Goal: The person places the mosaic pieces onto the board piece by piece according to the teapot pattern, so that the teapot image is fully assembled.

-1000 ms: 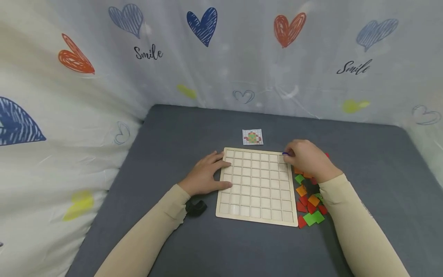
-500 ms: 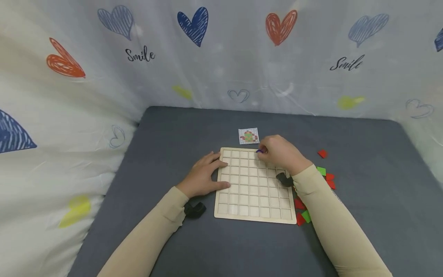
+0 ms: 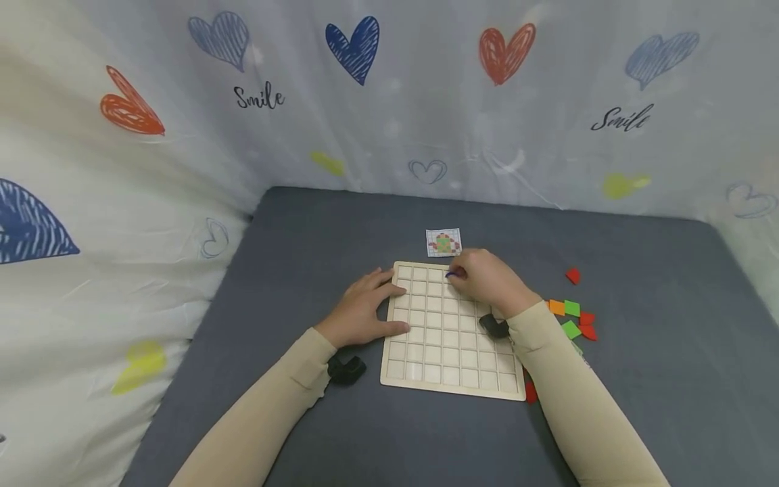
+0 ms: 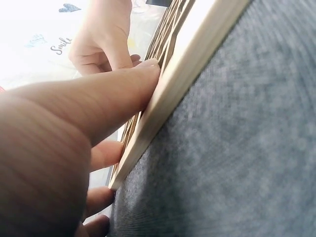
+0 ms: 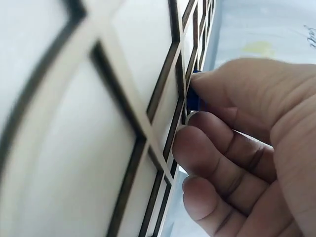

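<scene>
A pale wooden grid board [image 3: 432, 338] lies flat on the grey table. At its left edge rests my left hand [image 3: 365, 311], fingers spread; in the left wrist view the thumb [image 4: 128, 81] presses the board's rim. My right hand [image 3: 493, 281] is over the upper middle of the grid, pinching a small blue tile [image 5: 193, 100] between thumb and fingers. In the right wrist view the blue tile is close to the grid, mostly covered by the fingertips; whether it touches a cell I cannot tell. Just beyond the board lies a pattern card [image 3: 443, 242] with red, green and orange squares.
Loose tiles lie right of the board, among them a green tile [image 3: 571, 308], an orange tile [image 3: 556, 307] and a red tile [image 3: 573, 275]. The right sleeve [image 3: 566, 365] hides part of the pile. A white curtain [image 3: 389, 115] hangs behind the table.
Carrying the blue tile, my right hand has moved left from the board's far right corner to its upper middle. The sleeve now covers more loose tiles. My left hand stays put.
</scene>
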The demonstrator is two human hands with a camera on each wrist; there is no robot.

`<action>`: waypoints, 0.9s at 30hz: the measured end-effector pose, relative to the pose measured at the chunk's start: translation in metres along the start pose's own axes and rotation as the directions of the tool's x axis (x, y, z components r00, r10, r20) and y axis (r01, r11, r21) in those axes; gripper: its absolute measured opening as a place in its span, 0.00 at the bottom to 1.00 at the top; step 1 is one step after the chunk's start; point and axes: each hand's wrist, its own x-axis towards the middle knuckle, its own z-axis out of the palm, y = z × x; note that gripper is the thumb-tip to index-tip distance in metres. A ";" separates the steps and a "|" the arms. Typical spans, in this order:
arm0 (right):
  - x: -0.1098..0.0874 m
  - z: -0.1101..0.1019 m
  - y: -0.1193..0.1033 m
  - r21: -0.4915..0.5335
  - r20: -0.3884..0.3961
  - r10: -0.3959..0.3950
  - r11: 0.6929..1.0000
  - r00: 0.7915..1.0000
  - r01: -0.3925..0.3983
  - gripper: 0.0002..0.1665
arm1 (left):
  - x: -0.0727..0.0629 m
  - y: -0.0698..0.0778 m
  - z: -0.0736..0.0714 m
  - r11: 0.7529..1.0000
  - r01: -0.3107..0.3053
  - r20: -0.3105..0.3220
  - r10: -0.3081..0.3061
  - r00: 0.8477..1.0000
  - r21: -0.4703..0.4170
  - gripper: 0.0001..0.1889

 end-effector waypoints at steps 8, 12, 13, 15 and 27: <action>-0.009 0.005 0.003 0.006 -0.041 0.018 1.000 0.999 -0.017 0.07 | 0.003 0.003 0.001 1.000 -0.003 0.015 0.003 1.000 -0.007 0.39; -0.011 0.005 0.001 0.020 -0.060 0.006 1.000 0.998 -0.005 0.07 | 0.003 0.003 -0.001 1.000 -0.002 0.020 0.002 1.000 -0.004 0.39; -0.011 0.005 0.000 0.023 -0.062 0.003 1.000 0.998 -0.002 0.07 | 0.003 0.003 -0.002 1.000 -0.002 0.021 0.002 1.000 -0.003 0.39; -0.011 0.005 -0.002 0.021 -0.065 0.002 1.000 0.998 -0.001 0.07 | 0.003 0.004 -0.003 1.000 0.002 0.025 -0.002 1.000 -0.002 0.39; -0.010 0.002 -0.011 -0.021 -0.055 0.017 1.000 0.998 -0.018 0.08 | 0.001 0.002 -0.001 1.000 0.027 0.012 -0.027 1.000 -0.008 0.39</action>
